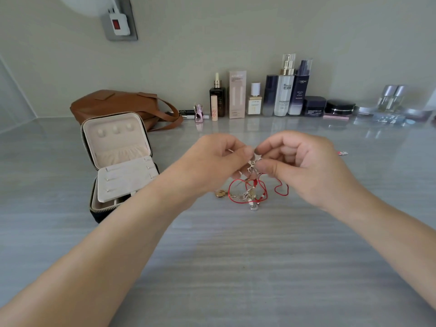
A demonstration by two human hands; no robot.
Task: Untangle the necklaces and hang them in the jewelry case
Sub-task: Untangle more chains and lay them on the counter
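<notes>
A tangle of necklaces (251, 193), with red cords, thin metal chains and small pendants, hangs from my fingers down to the grey table. My left hand (217, 161) and my right hand (304, 166) meet above it, and each pinches part of the tangle between thumb and fingers. A gold round pendant (221, 193) lies on the table at the tangle's left edge. The jewelry case (118, 161) stands open to the left, its beige lid upright with three hooks and a gathered pocket, and a flap panel folded out over its base.
A brown leather bag (118, 105) lies behind the case. A row of cosmetic bottles and jars (283, 95) lines the back wall. A small red and white item (342, 153) lies on the table to the right. A wall socket (119, 20) is above.
</notes>
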